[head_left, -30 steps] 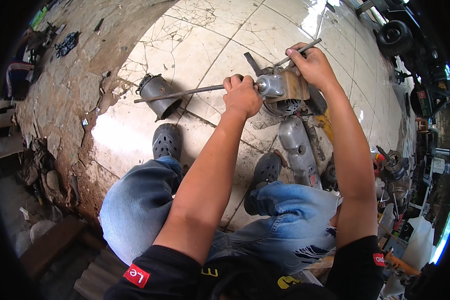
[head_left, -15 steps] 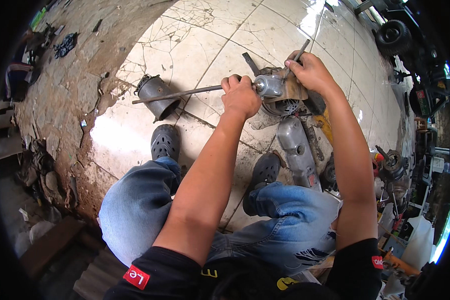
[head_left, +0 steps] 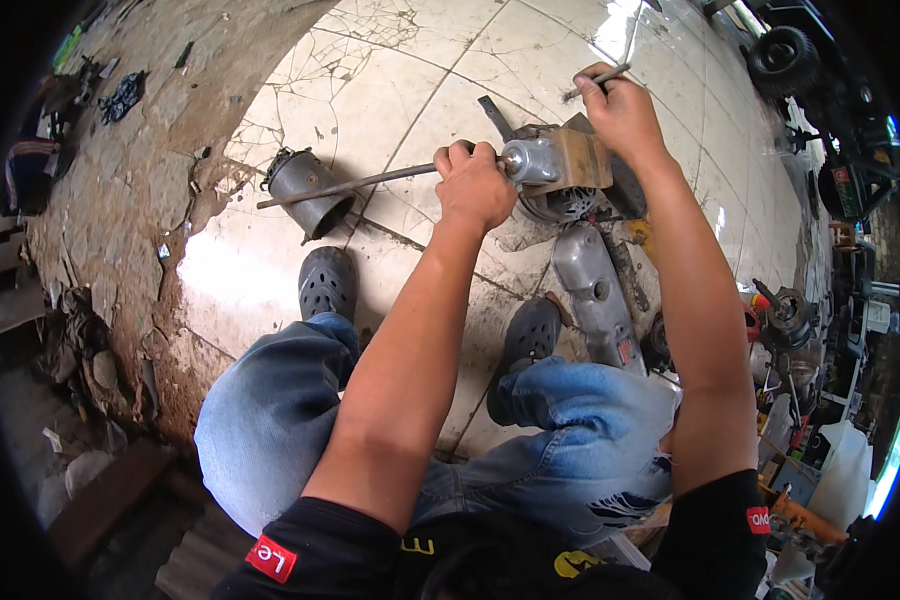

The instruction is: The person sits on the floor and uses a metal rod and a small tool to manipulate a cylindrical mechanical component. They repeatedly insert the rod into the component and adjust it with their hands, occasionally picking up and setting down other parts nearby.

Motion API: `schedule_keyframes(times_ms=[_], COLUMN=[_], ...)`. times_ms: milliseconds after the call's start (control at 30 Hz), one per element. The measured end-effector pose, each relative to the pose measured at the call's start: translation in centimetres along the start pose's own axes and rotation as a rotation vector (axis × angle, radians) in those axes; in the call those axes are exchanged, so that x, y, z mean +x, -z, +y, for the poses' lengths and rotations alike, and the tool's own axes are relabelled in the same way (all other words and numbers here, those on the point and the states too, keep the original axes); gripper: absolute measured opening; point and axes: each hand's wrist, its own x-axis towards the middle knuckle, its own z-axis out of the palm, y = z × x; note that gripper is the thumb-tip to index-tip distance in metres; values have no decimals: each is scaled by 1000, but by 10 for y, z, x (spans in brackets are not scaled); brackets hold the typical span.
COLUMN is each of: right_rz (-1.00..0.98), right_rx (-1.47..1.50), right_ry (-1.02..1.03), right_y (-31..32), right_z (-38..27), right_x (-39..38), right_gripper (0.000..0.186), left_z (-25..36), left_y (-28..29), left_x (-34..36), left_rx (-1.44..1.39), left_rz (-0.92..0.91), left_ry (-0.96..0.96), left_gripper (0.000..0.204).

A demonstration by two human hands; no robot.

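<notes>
A: Where is the long metal rod (head_left: 395, 176)?
B: In the left hand (head_left: 475, 188), fingers curled round it, just beside the rounded grey metal housing (head_left: 537, 161) at its right end; that housing sits by a brown block (head_left: 582, 160); leftward, the rod crosses in front of a dark metal cylinder (head_left: 303, 181) on the tiled floor (head_left: 395, 112).
A: And the right hand (head_left: 620, 108)?
B: Pinching a thin rod-like tool (head_left: 612, 74); its frayed tip points left, apart from the block; whether bristled, I cannot tell.
</notes>
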Motion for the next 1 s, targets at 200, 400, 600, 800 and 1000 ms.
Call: schedule_keyframes(times_ms=[200,400,600,800,1000], right_rz=[-232,-148,-163,-447,-37], right_rx=[340,397,226,93,81], right_ry=[-286,-269,-330,-345,-116], right_y=[-3,-6,4,10,3], right_z=[-12,-8,-4,-14,-7], right_x=[-8,-7,-3,-8,-3], right_gripper=[38,34,34,39,34], left_z=[4,3,4,1,1], left_y=[4,2,1,0,2], left_x=[0,1,-2,0,0], left_rx=[27,18,-3,13,19], left_rz=[-54,-47,-37,10,-33], left_ry=[42,41,34,37,30], left_gripper=[31,32,32,31,31])
